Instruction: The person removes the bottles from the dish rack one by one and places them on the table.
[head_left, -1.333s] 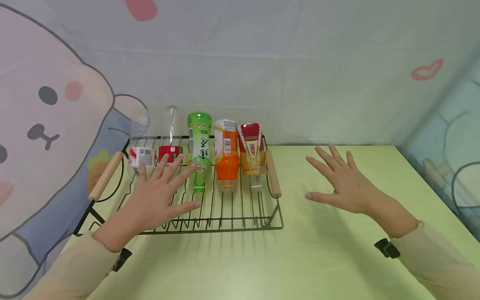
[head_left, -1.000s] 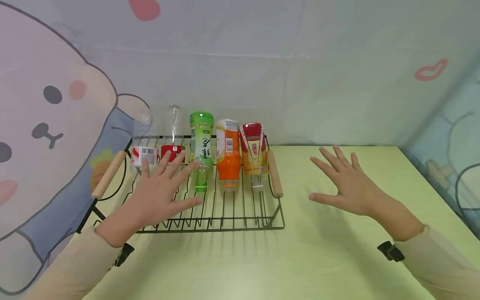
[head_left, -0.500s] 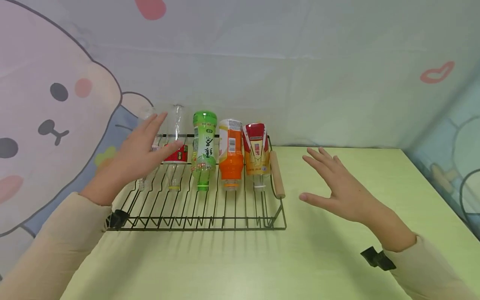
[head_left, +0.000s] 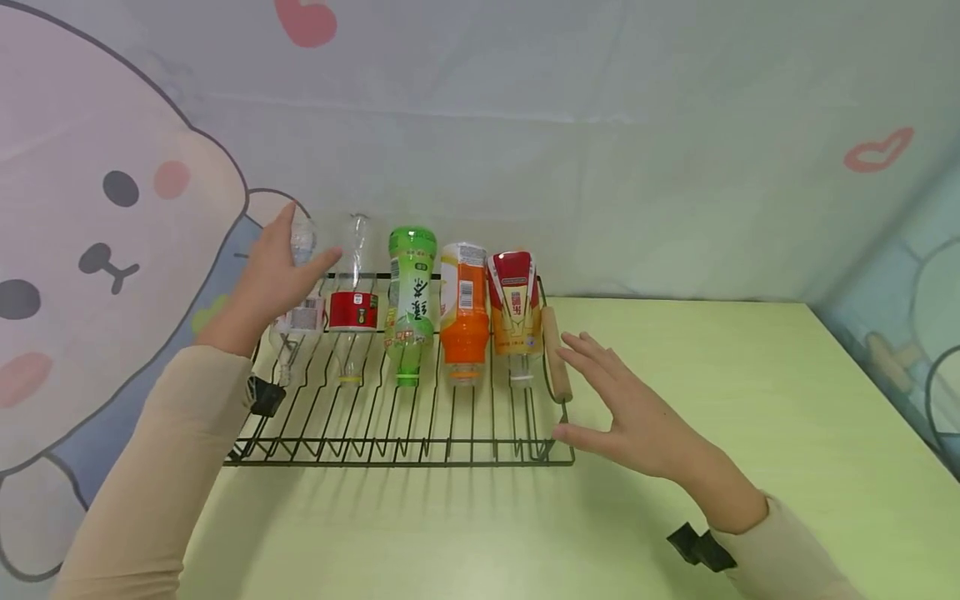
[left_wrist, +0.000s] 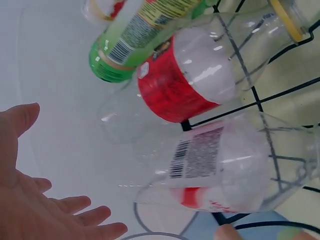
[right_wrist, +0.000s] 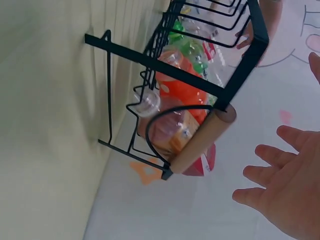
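Note:
My left hand [head_left: 264,287] reaches over the left end of a black wire rack [head_left: 450,451], fingers spread beside a clear bottle with a white label [head_left: 302,315]. In the left wrist view that hand [left_wrist: 45,210] is apart from the bottle. Beside it on the rack lie a clear bottle with a red label [head_left: 353,310], a green tea bottle [head_left: 410,287], an orange bottle [head_left: 463,308] and a red-and-yellow bottle [head_left: 515,300], necks toward me. My right hand [head_left: 637,408], fingers extended, hovers by the rack's right wooden handle [head_left: 556,354] and holds nothing.
The rack stands on a pale yellow-green table [head_left: 712,358]. Behind it hangs a light cloth [head_left: 600,150] printed with a cartoon bear. The left wooden handle is hidden behind my left arm in the head view.
My left hand has risen and moved back, from over the rack's front to the leftmost bottle. The right hand has moved left and nearer the right handle. The bottles stay in place.

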